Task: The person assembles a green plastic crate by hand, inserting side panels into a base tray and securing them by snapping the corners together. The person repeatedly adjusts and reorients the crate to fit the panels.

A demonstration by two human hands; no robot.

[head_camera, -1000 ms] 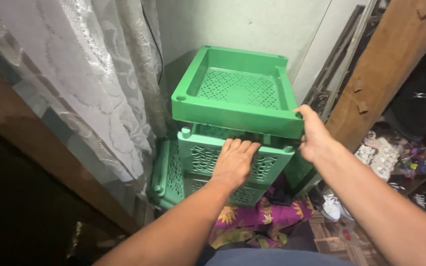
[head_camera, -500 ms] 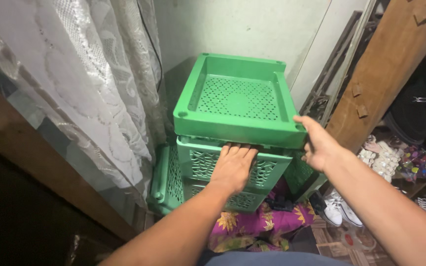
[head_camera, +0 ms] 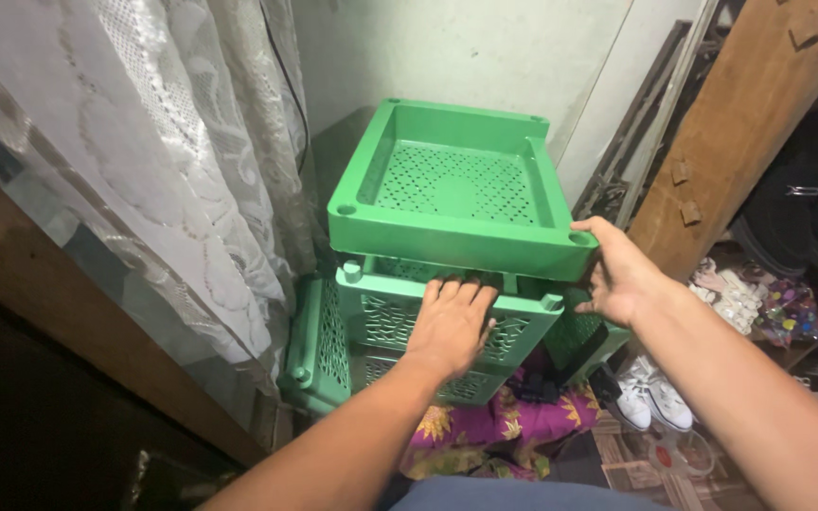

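Observation:
A green perforated plastic tray (head_camera: 447, 237) sits on top of a stack of matching green crates in a corner. My right hand (head_camera: 617, 276) grips the tray's front right corner, thumb on top of the rim. My left hand (head_camera: 452, 324) lies over the front rim of the second green crate (head_camera: 523, 333) just under the tray, with its fingertips hooked into the gap between the two. The crate's lower part is partly hidden by my forearm.
Another green crate (head_camera: 319, 341) leans on its side at the stack's left. A white lace curtain (head_camera: 163, 170) hangs at left. A wooden plank (head_camera: 750, 123) leans at right. White shoes (head_camera: 650, 397) and a purple floral cloth (head_camera: 494, 435) lie on the floor.
The top tray has come down closer to the crate below it and sits more level. Both hands keep their places on the stack.

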